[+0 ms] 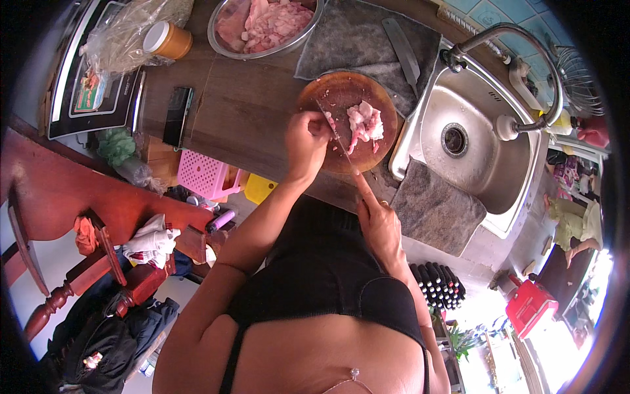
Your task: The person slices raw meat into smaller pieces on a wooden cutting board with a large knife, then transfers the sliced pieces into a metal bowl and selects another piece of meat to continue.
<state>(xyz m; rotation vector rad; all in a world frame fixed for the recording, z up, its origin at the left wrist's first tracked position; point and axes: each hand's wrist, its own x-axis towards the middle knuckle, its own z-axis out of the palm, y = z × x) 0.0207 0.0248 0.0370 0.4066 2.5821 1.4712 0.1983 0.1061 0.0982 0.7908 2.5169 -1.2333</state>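
My left hand (306,146) is curled at the left side of a round wooden board (380,141), its fingertips beside the knife blade; what they grip is too small to make out. My right hand (379,226) grips a knife (348,156), index finger extended along it, with the thin blade pointing up and left across the board. A pile of pale pink raw meat (365,123) lies right of the blade, with small scraps around it.
A metal bowl of meat (262,26), cleaver (401,52), grey cloths (433,210), sink (489,177), phone (177,117), jar (164,41), plastic bag (115,39) and hob (71,98) surround the board. Below left is a pink basket (202,171); at far right, another person (574,223).
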